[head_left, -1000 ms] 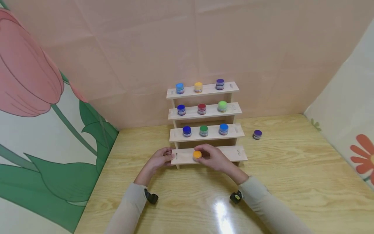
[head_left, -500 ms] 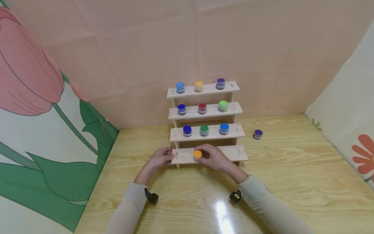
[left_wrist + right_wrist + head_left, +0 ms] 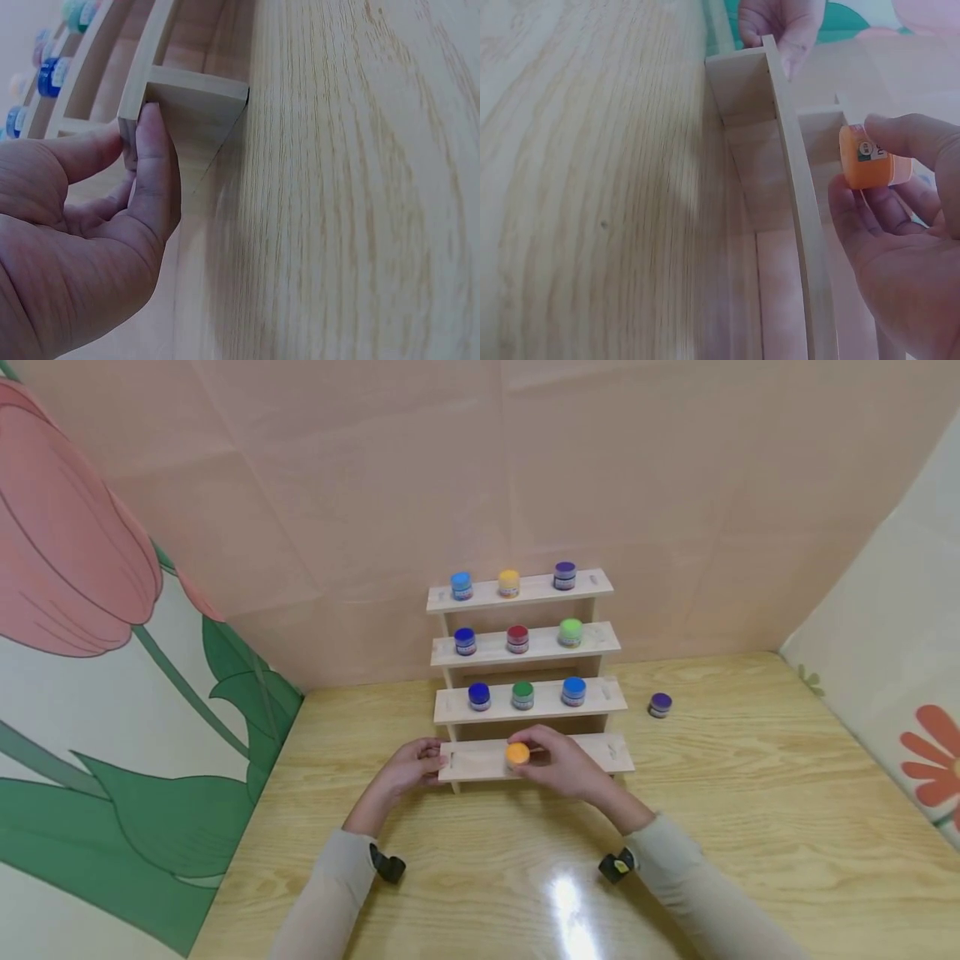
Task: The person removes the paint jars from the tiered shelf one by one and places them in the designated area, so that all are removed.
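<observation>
My left hand (image 3: 411, 766) grips the left end of the lowest step of a pale wooden tiered rack (image 3: 480, 760). In the left wrist view, its thumb and fingers pinch the end of the board (image 3: 129, 135). My right hand (image 3: 564, 766) holds a small paint jar with an orange lid (image 3: 517, 753) over the middle of that lowest step. Seen from the right wrist, the thumb lies on one side of the orange jar (image 3: 868, 166) and the fingers on the other, with its label partly visible. The jar's base is hidden in the head view.
Rows of paint jars stand on the three upper steps, among them a green jar (image 3: 522, 695), a red one (image 3: 517, 639) and a yellow one (image 3: 508, 583). A purple-lidded jar (image 3: 660, 705) stands on the wooden table (image 3: 750, 793), right of the rack. A pink backdrop (image 3: 360, 527) rises behind.
My right hand has shifted slightly right along the lowest step with the orange jar, which now appears a little higher. My left hand keeps its grip on the board.
</observation>
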Demonstrator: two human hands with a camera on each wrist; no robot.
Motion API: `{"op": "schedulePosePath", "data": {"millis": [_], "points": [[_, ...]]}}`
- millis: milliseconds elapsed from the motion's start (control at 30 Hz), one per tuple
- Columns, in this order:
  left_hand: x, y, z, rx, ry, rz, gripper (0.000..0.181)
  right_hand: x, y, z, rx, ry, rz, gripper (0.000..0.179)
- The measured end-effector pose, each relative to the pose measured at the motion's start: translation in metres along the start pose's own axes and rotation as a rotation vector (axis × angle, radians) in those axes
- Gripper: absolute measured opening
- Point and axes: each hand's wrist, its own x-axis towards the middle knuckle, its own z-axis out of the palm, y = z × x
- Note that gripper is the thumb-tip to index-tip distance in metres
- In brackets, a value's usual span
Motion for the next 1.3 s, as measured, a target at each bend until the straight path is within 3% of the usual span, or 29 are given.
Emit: {"op": "schedulePosePath", "data": {"millis": [767,1300], "points": [[-0.002,0.002,0.0,0.009,0.008,-0.008,0.044,-0.026,0.007,-0.029,0.019,0.065,-0.032,0.043],[-0.001,0.0,0.001,-0.002,0.003,0.0,0.044,-0.049,0.012,-0.062,0.003,0.102,-0.041,0.043]]}}
